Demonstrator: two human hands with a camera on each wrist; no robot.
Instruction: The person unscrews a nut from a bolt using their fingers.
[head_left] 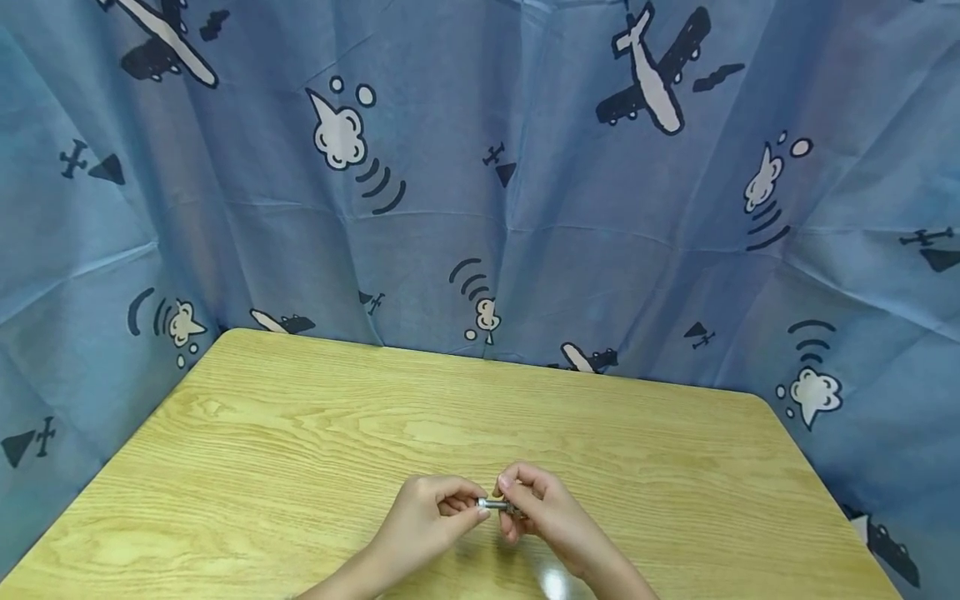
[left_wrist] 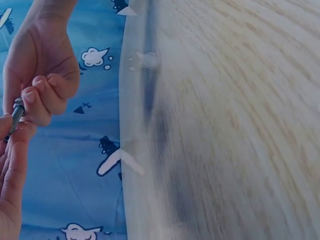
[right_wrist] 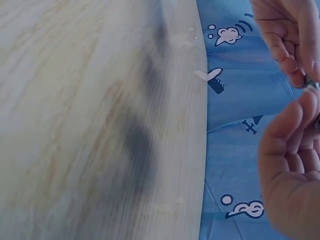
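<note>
A small silvery metal bolt (head_left: 492, 504) lies roughly level between both hands, just above the table. My left hand (head_left: 427, 517) pinches its left end between thumb and fingertips. The fingers of my right hand (head_left: 551, 517) grip its other end and partly cover it. In the left wrist view the bolt (left_wrist: 16, 116) shows a threaded shank, with what looks like a nut or collar close to the right hand's fingers. Only a bit of the bolt (right_wrist: 311, 83) is visible at the edge of the right wrist view.
Both hands are over the near part of a wood-grain table (head_left: 315, 442) with rounded far corners. Behind and beside it hangs a blue curtain (head_left: 420, 167) printed with planes and clouds. A bright reflection lies on the tabletop near the right forearm.
</note>
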